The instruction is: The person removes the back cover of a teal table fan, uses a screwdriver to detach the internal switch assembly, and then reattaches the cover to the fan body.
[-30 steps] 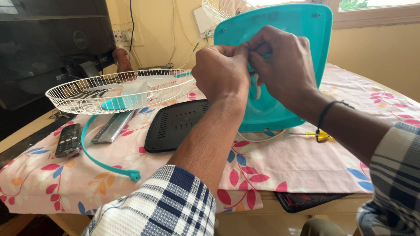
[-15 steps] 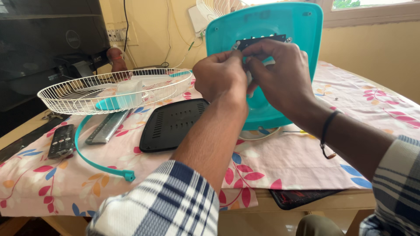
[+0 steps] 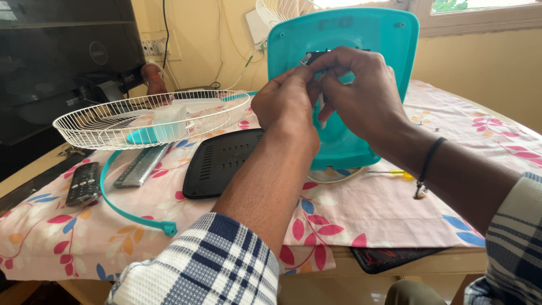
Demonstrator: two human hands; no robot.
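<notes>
A teal plastic fan housing [image 3: 361, 39] stands upright on the table in front of me. My left hand [image 3: 285, 104] and my right hand [image 3: 361, 93] are raised together against its front. Both pinch a small dark part [image 3: 312, 57] near the housing's middle. Most of that part is hidden by my fingers. A black cord bracelet [image 3: 426, 169] sits on my right wrist.
A white wire fan guard [image 3: 152, 116] lies at the left with a teal ring strip [image 3: 121, 209] below it. A black vented cover [image 3: 223, 161], two remote controls [image 3: 83, 183], a yellow-handled screwdriver [image 3: 389, 173] and a dark tablet [image 3: 389, 257] lie on the floral tablecloth [image 3: 367, 209].
Both hands have stayed together on the fan housing, shifting slightly upward on it. The small dark part now shows above my fingers.
</notes>
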